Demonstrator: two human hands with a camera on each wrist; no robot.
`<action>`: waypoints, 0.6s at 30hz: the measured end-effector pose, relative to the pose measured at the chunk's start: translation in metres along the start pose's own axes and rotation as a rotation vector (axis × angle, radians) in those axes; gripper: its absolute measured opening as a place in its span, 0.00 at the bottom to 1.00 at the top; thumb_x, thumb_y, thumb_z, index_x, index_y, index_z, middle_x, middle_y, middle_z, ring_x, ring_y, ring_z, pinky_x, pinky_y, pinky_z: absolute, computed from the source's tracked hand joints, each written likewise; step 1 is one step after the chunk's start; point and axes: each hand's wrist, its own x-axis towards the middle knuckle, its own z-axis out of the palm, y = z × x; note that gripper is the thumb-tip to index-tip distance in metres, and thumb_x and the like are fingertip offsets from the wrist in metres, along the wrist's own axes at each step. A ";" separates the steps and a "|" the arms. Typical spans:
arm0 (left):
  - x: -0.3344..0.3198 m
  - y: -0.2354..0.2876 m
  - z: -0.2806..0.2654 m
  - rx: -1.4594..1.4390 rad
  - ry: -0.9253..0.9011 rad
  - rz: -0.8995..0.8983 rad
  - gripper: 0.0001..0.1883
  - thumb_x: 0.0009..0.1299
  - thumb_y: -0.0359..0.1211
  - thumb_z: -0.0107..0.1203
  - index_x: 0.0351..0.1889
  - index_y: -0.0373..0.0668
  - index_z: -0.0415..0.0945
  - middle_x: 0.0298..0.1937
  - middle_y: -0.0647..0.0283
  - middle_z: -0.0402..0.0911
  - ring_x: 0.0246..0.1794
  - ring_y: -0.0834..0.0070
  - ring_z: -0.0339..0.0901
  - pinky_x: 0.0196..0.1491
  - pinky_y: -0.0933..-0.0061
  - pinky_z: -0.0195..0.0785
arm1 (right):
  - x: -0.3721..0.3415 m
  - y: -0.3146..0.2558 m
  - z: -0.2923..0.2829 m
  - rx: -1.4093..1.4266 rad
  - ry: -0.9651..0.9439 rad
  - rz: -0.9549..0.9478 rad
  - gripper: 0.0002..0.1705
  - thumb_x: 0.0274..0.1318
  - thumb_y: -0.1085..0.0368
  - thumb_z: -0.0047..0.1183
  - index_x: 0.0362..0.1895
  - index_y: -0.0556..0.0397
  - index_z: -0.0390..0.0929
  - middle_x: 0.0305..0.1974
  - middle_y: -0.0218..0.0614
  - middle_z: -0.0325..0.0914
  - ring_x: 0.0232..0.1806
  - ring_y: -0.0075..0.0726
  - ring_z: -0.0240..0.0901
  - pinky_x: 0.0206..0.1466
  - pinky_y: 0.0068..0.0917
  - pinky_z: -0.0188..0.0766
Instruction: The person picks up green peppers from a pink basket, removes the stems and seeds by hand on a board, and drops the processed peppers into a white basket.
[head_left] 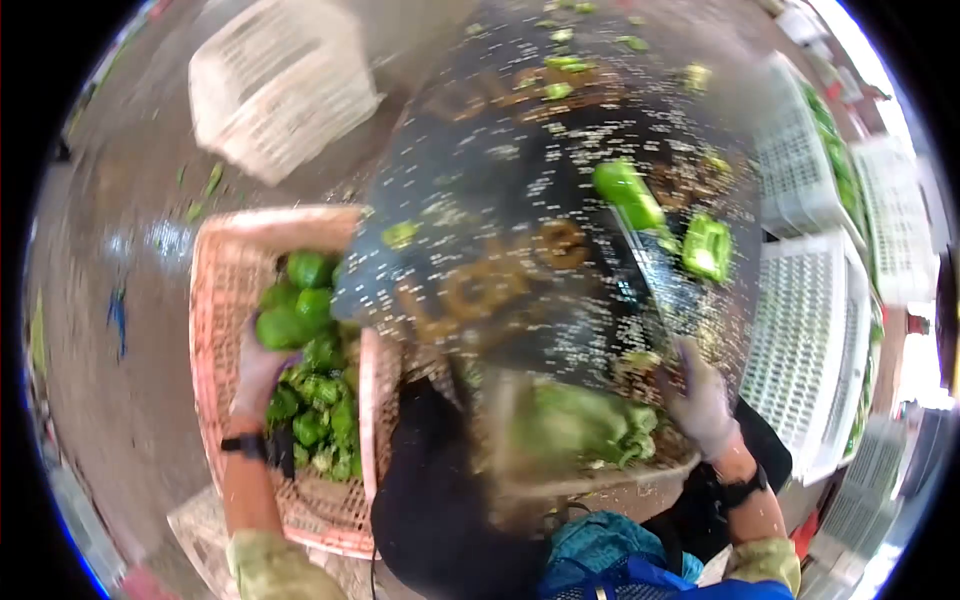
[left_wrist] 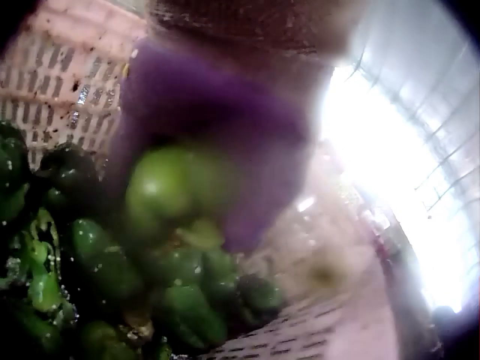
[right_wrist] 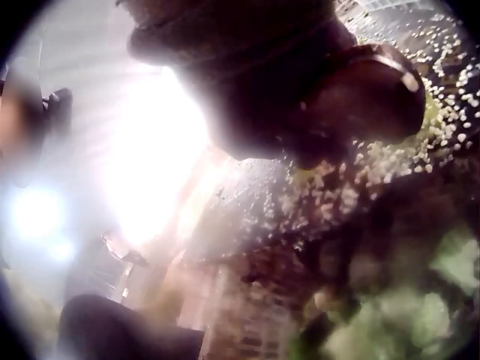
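My gloved left hand [head_left: 262, 372] is inside a pink plastic crate [head_left: 278, 222], gripping a green bell pepper [head_left: 284, 327]. In the left wrist view its purple glove [left_wrist: 225, 112] curls around the blurred pepper [left_wrist: 161, 184], over more dark green peppers [left_wrist: 191, 311]. My gloved right hand [head_left: 702, 405] holds a knife by its handle at the near right corner of a dark, seed-strewn board [head_left: 480, 230]. The knife's blade [head_left: 650, 265] points away over the board, between cut green pepper pieces [head_left: 708, 248]. In the right wrist view, the dark knife handle [right_wrist: 367, 94] shows in the fist.
Below the board's near edge stands a container [head_left: 590, 485] of pale green pepper scraps [head_left: 570, 420]. White crates [head_left: 812, 350], some with green produce, line the right side. An off-white crate [head_left: 280, 85] sits on the wet floor at the far left.
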 end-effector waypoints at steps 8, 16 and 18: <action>-0.066 0.124 -0.043 -0.348 -0.202 0.279 0.52 0.41 0.16 0.64 0.67 0.47 0.52 0.53 0.57 0.70 0.47 0.64 0.75 0.40 0.71 0.76 | -0.002 0.007 -0.005 0.131 -0.046 0.033 0.21 0.57 0.53 0.47 0.49 0.50 0.65 0.33 0.49 0.78 0.35 0.53 0.77 0.39 0.45 0.72; -0.179 0.289 0.122 -0.062 -0.533 0.362 0.48 0.37 0.20 0.69 0.61 0.42 0.60 0.49 0.58 0.72 0.48 0.69 0.73 0.50 0.65 0.69 | -0.027 0.017 -0.034 0.375 0.012 0.085 0.20 0.55 0.51 0.47 0.44 0.53 0.66 0.35 0.49 0.78 0.38 0.58 0.76 0.43 0.46 0.70; -0.190 0.298 0.166 0.141 -0.442 0.535 0.47 0.40 0.21 0.69 0.62 0.42 0.58 0.51 0.57 0.71 0.51 0.66 0.71 0.56 0.61 0.64 | -0.029 0.023 -0.036 0.396 -0.081 0.104 0.24 0.55 0.51 0.49 0.49 0.52 0.65 0.37 0.49 0.78 0.40 0.57 0.76 0.47 0.47 0.69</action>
